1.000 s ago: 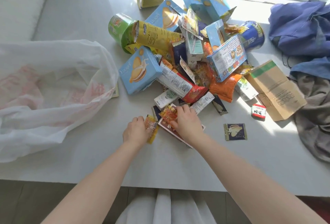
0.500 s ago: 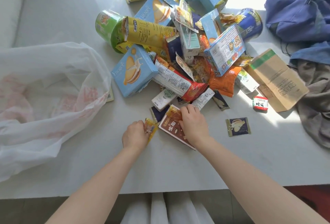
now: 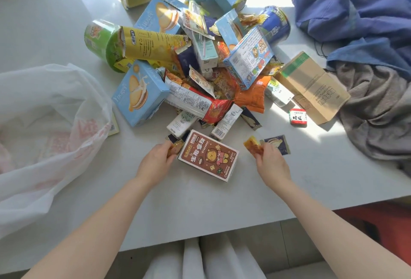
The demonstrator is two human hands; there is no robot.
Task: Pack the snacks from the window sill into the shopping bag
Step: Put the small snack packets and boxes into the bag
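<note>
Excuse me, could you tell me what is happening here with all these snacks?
A person is packing snacks off the window sill. The left hand pinches a small orange packet, and the right hand pinches a second orange packet. A brown bear box lies flat between the hands. The snack pile sits behind it, not yet packed, and the white shopping bag lies to the left.

Both bare forearms reach in from the bottom edge, well apart. The left hand (image 3: 155, 164) lies knuckles up, thumb and fingers curled, pinching a brown packet (image 3: 175, 148) at its tips. The right hand (image 3: 272, 163), also knuckles up, pinches an orange packet (image 3: 253, 145) between thumb and forefinger.
</note>
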